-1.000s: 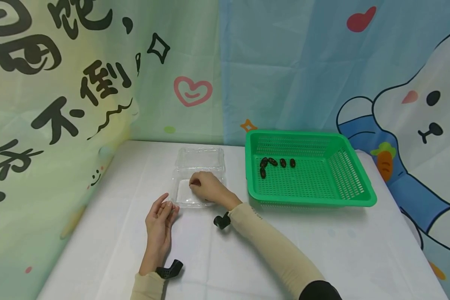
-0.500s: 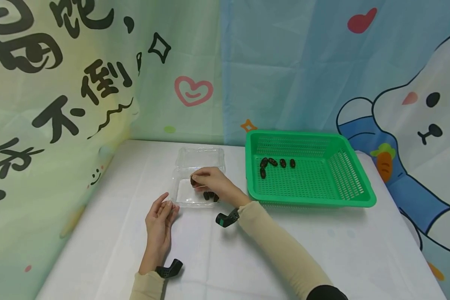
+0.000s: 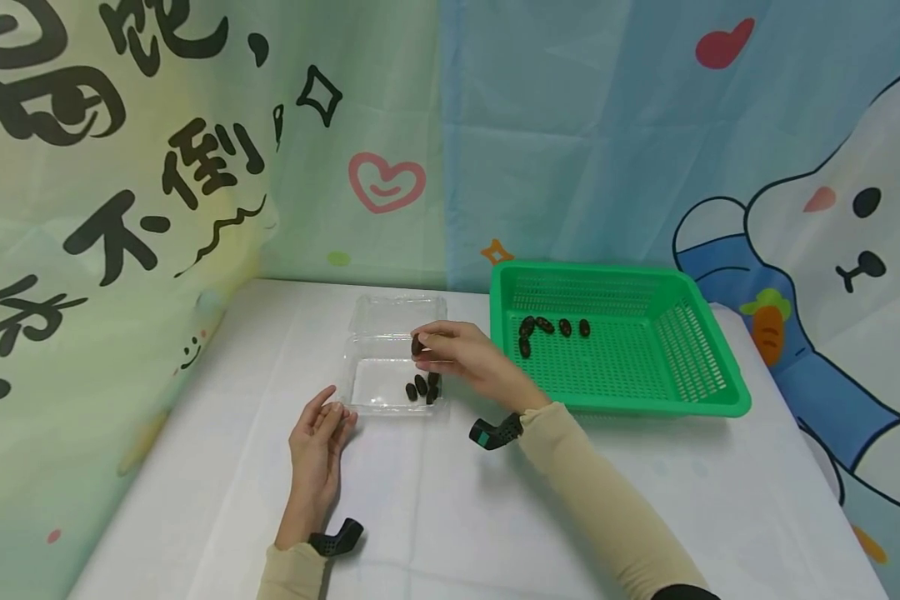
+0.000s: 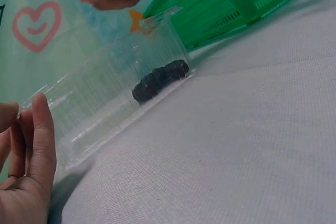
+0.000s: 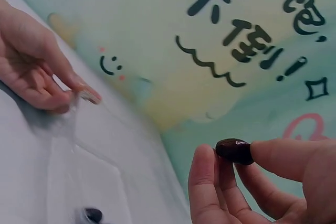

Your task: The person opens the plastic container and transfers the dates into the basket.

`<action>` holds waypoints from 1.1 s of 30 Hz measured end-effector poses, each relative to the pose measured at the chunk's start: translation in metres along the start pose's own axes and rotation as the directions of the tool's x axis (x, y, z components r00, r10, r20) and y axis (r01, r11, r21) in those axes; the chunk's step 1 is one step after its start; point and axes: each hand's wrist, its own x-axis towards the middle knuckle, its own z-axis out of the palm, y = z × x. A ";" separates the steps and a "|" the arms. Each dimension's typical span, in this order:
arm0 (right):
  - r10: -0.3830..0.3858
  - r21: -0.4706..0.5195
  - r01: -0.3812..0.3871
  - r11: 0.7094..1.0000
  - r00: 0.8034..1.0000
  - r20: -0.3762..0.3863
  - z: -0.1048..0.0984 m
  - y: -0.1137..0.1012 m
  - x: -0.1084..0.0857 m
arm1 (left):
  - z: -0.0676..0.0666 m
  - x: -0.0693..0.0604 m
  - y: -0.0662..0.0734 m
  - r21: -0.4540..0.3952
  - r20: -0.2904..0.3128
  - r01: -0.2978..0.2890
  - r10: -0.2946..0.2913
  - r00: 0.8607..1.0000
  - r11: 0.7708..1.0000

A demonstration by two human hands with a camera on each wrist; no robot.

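Between thumb and fingertips, my right hand (image 3: 480,362) pinches a small glossy dark-brown oval piece, date-like (image 5: 233,151). It holds this piece above the back right part of a clear plastic clamshell box (image 3: 371,387). Several similar dark pieces (image 3: 421,385) lie in the box's front right corner. My left hand (image 3: 317,450) is at the front left corner, with thumb and index finger pinching the box rim, as the left wrist view shows. The box's lid (image 3: 397,313) is folded back behind it.
To the right stands a green perforated plastic basket (image 3: 622,403), with several more dark oval pieces (image 3: 544,325) at its left end. White cloth (image 3: 450,517) covers the table. A printed curtain (image 3: 570,142) hangs behind the table and along its left side.
My right hand has risen out of the box and moved right with the dark oval piece. The pieces in the right corner have come into sight. My left hand stays at the rim.
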 end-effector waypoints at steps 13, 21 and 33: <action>0.018 0.065 -0.012 0.998 0.996 -0.089 -0.070 -0.032 -0.033 | -0.003 0.000 0.005 0.016 0.010 0.039 -0.039 0.999 0.999; 0.056 -0.048 -0.062 0.997 0.990 -0.127 -0.114 -0.035 -0.040 | -0.003 -0.003 0.011 0.024 0.036 0.055 -0.056 0.998 0.998; 0.223 -0.164 -0.268 0.949 0.942 -0.250 -0.162 -0.023 -0.027 | -0.005 0.001 0.013 0.030 0.087 0.086 -0.088 0.992 0.996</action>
